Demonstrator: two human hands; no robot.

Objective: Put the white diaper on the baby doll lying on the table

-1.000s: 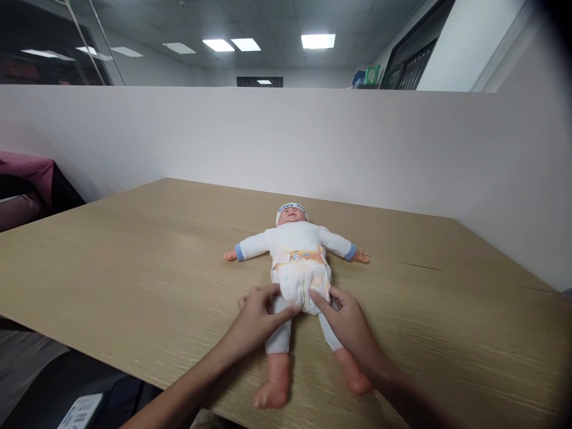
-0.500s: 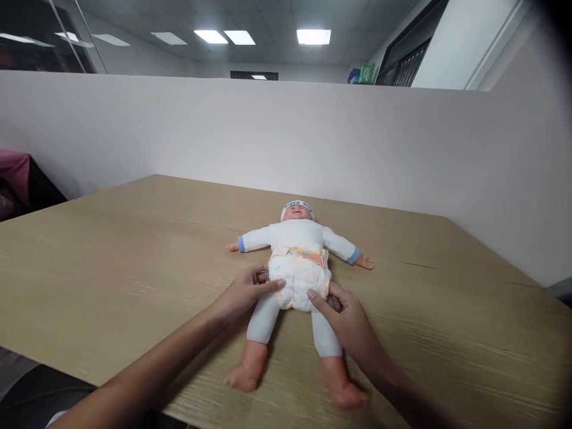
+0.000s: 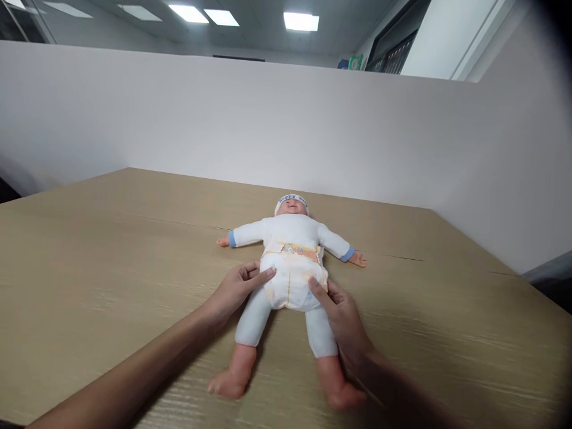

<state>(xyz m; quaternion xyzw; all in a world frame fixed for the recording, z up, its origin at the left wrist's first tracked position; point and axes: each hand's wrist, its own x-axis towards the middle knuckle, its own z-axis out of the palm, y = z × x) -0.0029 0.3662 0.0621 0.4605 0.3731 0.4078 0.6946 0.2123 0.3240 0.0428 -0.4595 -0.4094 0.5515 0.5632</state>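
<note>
A baby doll (image 3: 292, 229) in a white suit with blue cuffs lies on its back, arms spread, its bare feet toward me. Around its hips is a white diaper (image 3: 292, 283) with an orange patterned waistband. My left hand (image 3: 243, 289) pinches the diaper's left edge, thumb on top and fingers curled at the side. On the other side my right hand (image 3: 342, 313) grips the right edge near the leg opening, its thumb on the front and its fingers partly hidden beside the hip.
The doll rests on a wide wooden table (image 3: 134, 256) with thin seams. Behind the table stands a white partition wall (image 3: 250, 125). A dark object (image 3: 554, 277) is beyond the right edge.
The view has shifted slightly, so the wall fills more of the picture. My right thumb sits a little higher on the diaper front; both hands remain at its sides.
</note>
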